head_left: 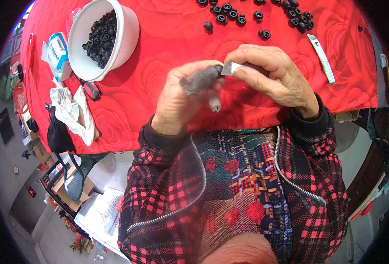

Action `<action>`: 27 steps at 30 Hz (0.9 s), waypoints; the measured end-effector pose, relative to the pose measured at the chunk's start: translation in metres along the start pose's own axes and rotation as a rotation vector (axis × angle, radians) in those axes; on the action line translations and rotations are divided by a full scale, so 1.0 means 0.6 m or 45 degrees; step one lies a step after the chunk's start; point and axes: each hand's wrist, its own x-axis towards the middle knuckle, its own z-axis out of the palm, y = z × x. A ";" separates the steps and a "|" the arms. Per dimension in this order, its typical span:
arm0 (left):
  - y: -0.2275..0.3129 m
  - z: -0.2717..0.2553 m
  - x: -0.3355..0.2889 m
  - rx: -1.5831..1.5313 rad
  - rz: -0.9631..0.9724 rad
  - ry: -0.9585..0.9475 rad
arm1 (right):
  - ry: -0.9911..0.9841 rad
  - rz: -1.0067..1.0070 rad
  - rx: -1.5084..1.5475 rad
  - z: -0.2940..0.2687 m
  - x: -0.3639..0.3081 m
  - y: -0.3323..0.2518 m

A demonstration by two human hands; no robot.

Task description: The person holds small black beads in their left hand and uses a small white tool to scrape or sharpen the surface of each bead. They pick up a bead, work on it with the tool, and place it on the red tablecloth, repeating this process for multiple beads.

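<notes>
My left hand (174, 99) is closed in a pinch, a grey, worn-looking cover over a finger. At its fingertips it grips a small black rubbery part (219, 70), mostly hidden by the fingers. From the other side, my right hand (274, 75) pinches a short, flat, silvery blade (229, 68) between thumb and fingers. The blade's edge meets or nearly meets the black part; actual contact cannot be told. Both hands are raised over the near side of the red rose-patterned tablecloth (159, 39).
A white bowl (130, 33) of black parts (101, 42) stands at left, beside a blue-white packet (58, 50), glasses (93, 90), a white cloth (73, 110) and a black cloth item (60, 134). Loose black parts (233, 15) lie beyond my hands. A white strip (322, 59) lies at right.
</notes>
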 end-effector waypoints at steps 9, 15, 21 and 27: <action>0.004 0.000 0.001 0.085 0.079 -0.008 | 0.197 -0.039 0.000 0.009 0.004 0.012; 0.002 -0.003 0.000 0.087 0.053 -0.008 | 0.129 -0.039 -0.082 0.008 0.007 0.006; 0.000 -0.003 0.002 0.082 0.077 -0.024 | 0.105 -0.004 -0.051 0.007 0.007 0.002; -0.002 -0.006 0.002 0.085 0.057 0.007 | 0.088 -0.017 -0.121 0.005 0.007 0.003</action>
